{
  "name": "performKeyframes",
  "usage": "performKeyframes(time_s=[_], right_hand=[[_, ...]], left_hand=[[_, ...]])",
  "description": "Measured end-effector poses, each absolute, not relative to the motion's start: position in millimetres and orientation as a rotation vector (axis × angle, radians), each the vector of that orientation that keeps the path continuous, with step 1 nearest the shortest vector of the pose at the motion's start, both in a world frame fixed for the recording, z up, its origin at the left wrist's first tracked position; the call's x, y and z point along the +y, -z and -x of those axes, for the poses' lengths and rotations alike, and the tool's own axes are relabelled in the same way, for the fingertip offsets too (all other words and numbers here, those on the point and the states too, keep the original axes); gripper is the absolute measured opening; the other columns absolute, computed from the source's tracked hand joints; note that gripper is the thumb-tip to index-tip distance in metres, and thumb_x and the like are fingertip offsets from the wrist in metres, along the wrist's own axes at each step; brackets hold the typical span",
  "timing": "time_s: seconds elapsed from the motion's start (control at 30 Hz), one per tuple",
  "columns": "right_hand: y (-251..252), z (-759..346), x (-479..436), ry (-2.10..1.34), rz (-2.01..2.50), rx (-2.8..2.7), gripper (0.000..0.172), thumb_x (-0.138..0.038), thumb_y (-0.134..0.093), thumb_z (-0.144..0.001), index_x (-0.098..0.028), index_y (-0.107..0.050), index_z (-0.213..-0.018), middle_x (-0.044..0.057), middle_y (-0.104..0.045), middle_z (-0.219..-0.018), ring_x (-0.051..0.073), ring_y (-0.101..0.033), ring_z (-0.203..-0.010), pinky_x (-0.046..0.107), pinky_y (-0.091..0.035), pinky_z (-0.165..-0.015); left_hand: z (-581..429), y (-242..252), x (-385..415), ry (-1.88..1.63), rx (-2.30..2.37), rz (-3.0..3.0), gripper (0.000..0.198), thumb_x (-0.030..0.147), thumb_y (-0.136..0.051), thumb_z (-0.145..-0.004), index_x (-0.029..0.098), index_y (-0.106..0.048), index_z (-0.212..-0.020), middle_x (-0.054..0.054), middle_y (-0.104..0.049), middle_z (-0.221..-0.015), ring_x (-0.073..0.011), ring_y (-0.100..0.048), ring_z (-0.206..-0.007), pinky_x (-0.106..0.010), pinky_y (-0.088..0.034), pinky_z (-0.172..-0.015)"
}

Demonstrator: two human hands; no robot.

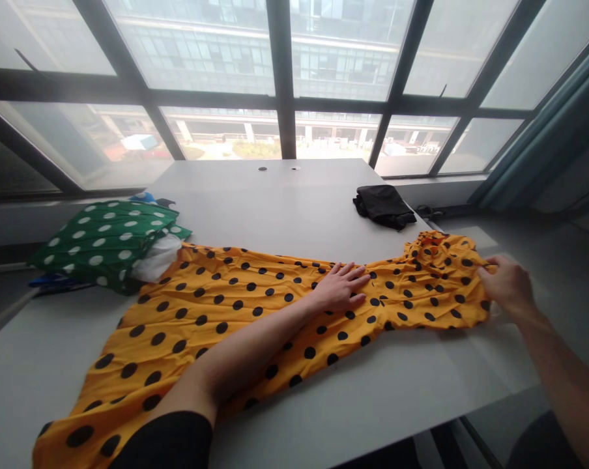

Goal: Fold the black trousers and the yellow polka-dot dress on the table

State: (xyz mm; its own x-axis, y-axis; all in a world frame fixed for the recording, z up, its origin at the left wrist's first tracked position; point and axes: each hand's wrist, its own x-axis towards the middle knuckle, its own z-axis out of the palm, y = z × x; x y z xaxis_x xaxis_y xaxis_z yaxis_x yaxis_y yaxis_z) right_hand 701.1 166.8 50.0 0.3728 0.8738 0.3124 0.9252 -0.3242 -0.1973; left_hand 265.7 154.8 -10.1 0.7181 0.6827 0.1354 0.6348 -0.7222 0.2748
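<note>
A yellow-orange dress with black polka dots (255, 286) lies stretched lengthwise over the white table, its wide skirt at the left and its gathered top at the right. My left hand (342, 286) rests flat on the dress around its waist, fingers spread. At the far right end, my right hand (507, 283) pinches the edge of the dress top between thumb and fingers. Part of the skirt is hidden under my left forearm.
A green cloth with white dots (109, 238) is heaped at the table's left edge, with white fabric (158, 257) beside it. A folded black cloth (383, 206) lies at the back right of the white table (265, 208). Large windows stand behind.
</note>
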Motion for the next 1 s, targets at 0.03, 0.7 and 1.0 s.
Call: performKeyframes(time_s=[0.03, 0.7, 1.0], right_hand=[[-58.6, -687.3, 164.6, 0.261, 2.276, -1.606, 0.027, -0.028, -0.064, -0.09, -0.016, -0.073, -0.113, 0.019, -0.076, -0.099, 0.028, -0.066, -0.083, 0.035, -0.038, -0.068], [-75.2, -389.2, 53.9, -0.343, 0.974, -2.564, 0.018, -0.023, -0.059, -0.098, -0.02, -0.07, -0.111, 0.01, -0.072, -0.121, 0.028, -0.065, -0.112, 0.043, -0.052, -0.101], [-46.3, -526.2, 108.5, -0.257, 1.401, -2.358, 0.05, -0.041, -0.073, -0.085, -0.026, -0.068, -0.132, 0.011, -0.069, -0.133, 0.035, -0.061, -0.123, 0.05, -0.05, -0.1]], left_hand=[[-265.5, 9.6, 154.4, -0.354, 1.044, -2.705, 0.06, 0.054, -0.044, -0.105, 0.029, -0.044, -0.16, -0.005, -0.034, -0.17, -0.0327, -0.024, -0.158, -0.056, -0.014, -0.128], [-243.3, -15.1, 129.6, -0.945, 1.007, -0.757, 0.037, 0.02, -0.088, -0.077, 0.016, -0.07, -0.109, -0.013, -0.076, -0.105, -0.0294, -0.072, -0.097, -0.041, -0.059, -0.088], [-254.9, -1.7, 136.7, -0.986, 0.973, -0.605, 0.037, 0.033, -0.076, -0.092, 0.018, -0.059, -0.121, -0.015, -0.073, -0.117, -0.0275, -0.075, -0.096, -0.036, -0.065, -0.073]])
